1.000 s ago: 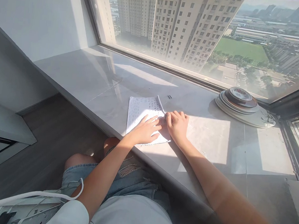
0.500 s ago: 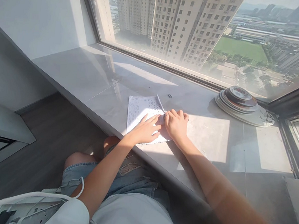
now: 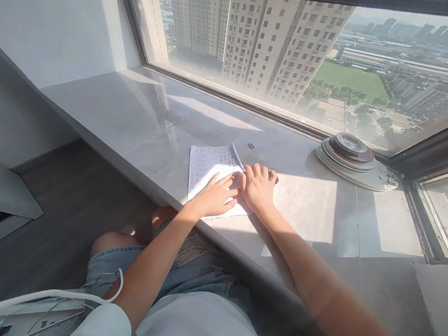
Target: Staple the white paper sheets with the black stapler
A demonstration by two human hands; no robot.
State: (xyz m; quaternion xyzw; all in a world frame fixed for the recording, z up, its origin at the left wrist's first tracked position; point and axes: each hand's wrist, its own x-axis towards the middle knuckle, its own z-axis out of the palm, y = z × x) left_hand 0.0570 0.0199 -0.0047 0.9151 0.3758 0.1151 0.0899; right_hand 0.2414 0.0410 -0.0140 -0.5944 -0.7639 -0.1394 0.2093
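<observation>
White sheets of paper (image 3: 202, 168), marked with rows of dark print, lie on the sill near its front edge. A narrow strip along their right side stands up as a folded or rolled edge (image 3: 237, 157). My left hand (image 3: 215, 194) rests flat on the paper with its fingers spread. Beside it, at the paper's right edge, my right hand (image 3: 258, 188) is closed and pressed down. A dark end of some object (image 3: 276, 179) pokes out at that hand's right side; the rest is hidden in the grip. Two small dark pieces (image 3: 251, 146) lie just beyond the paper.
A stack of plates and dishes (image 3: 352, 156) stands at the right, against the window frame (image 3: 230, 99). The pale stone sill (image 3: 134, 117) stretches to the left in patches of sunlight. A white cable (image 3: 49, 293) runs by my left arm.
The view has tilted and shifted slightly. My right hand has turned a little, and the dark end beside it shows more clearly. My left hand stays flat on the paper.
</observation>
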